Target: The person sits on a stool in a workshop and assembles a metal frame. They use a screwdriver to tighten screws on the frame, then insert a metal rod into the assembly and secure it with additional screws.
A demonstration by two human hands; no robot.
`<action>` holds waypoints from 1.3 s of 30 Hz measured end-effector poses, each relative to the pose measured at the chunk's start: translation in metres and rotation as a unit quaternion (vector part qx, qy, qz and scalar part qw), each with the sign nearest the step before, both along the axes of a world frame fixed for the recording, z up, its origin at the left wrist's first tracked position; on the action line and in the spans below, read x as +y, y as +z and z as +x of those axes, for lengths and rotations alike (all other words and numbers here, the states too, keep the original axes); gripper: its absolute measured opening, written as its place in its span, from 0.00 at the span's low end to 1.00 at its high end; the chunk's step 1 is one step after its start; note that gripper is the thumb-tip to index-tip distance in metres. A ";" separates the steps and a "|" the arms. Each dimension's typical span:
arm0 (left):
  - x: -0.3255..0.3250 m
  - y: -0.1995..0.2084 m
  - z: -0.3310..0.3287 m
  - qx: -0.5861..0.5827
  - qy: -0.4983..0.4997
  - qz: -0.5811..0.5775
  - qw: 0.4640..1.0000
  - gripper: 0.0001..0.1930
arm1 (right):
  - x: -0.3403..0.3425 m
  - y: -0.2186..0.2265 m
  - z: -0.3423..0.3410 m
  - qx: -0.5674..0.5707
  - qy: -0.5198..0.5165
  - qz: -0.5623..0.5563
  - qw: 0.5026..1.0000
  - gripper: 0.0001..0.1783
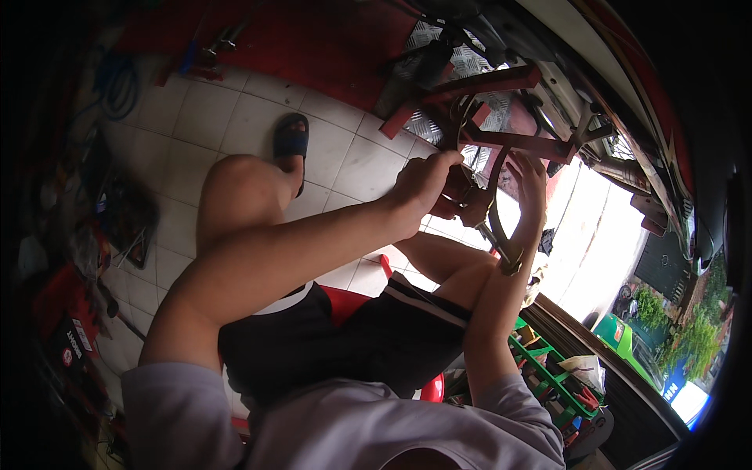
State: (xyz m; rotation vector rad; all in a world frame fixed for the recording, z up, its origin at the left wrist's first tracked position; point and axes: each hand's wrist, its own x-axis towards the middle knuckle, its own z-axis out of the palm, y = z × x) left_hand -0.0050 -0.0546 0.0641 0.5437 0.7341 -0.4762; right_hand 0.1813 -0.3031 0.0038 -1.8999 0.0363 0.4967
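Observation:
My left hand [423, 188] is closed at a dark brown, knobbly metal part whose exact kind I cannot make out. Joined to it or right beside it is a long curved metal part [493, 196], its lower end hanging over my right forearm. On the far side of that curve, my right hand [530, 182] has its fingers bent against the bar. Just beyond both hands stands a red steel frame [521, 145], with cables and a patterned metal plate [470, 59] behind. Shadow and my own hands hide where the parts meet.
A green tool tray [548, 376] stands near my right elbow. I sit on a red stool [337, 304] above a white tiled floor [329, 149]. Tools [223, 39] lie on a red surface at the far left. A vehicle body [627, 86] rises at the right.

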 end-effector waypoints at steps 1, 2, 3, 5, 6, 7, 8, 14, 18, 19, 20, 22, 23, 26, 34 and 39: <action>0.000 0.000 0.000 0.005 0.010 -0.014 1.000 0.17 | 0.002 0.000 0.000 0.000 -0.001 -0.006 1.000 0.12; -0.003 -0.003 -0.003 0.008 0.038 -0.044 0.998 0.18 | 0.004 0.000 -0.001 0.001 -0.003 -0.012 1.000 0.12; -0.006 -0.005 -0.005 0.000 0.051 -0.044 0.998 0.18 | 0.004 0.002 -0.001 0.003 0.004 -0.012 1.000 0.12; -0.009 -0.005 -0.006 -0.016 0.076 -0.046 0.996 0.18 | 0.002 0.004 -0.002 0.008 0.017 -0.013 1.000 0.13; -0.010 -0.005 -0.005 -0.011 0.074 -0.048 0.996 0.17 | 0.002 0.004 -0.002 0.008 0.014 -0.006 1.000 0.14; -0.010 -0.005 -0.004 -0.007 0.071 -0.050 0.996 0.17 | 0.002 0.003 -0.001 0.008 0.010 0.000 1.000 0.15; -0.010 -0.005 -0.003 -0.003 0.069 -0.052 0.996 0.17 | 0.001 0.002 -0.001 0.007 0.007 0.007 1.000 0.17; -0.018 -0.017 -0.005 0.041 0.081 -0.012 0.996 0.12 | 0.005 0.006 -0.002 0.019 0.008 0.017 1.000 0.17; -0.026 -0.022 -0.009 0.072 0.097 -0.012 0.993 0.10 | -0.012 0.005 0.000 0.010 0.013 0.012 1.000 0.21; -0.029 -0.027 -0.007 0.097 0.087 -0.008 0.991 0.11 | -0.015 0.005 0.003 0.021 0.005 0.012 1.000 0.21; -0.032 -0.032 -0.006 0.097 0.089 0.001 0.991 0.11 | -0.017 0.005 0.005 0.032 0.010 -0.001 0.999 0.23; -0.030 -0.032 -0.007 0.093 0.095 0.007 0.991 0.11 | -0.009 0.008 0.003 0.018 -0.067 -0.112 0.991 0.18; -0.029 -0.029 -0.007 0.093 0.099 0.006 0.991 0.11 | -0.008 0.008 0.003 0.029 -0.107 -0.204 0.973 0.16; -0.029 -0.027 -0.009 0.086 0.101 0.000 0.991 0.10 | -0.003 0.010 -0.005 -0.014 0.026 -0.252 0.967 0.19; -0.029 -0.033 -0.009 0.071 0.113 -0.034 0.990 0.12 | 0.077 0.039 -0.087 0.044 0.329 -0.124 0.935 0.22; -0.030 -0.039 -0.011 0.109 0.097 -0.020 0.989 0.13 | 0.048 0.028 -0.092 0.280 0.397 -0.080 0.870 0.35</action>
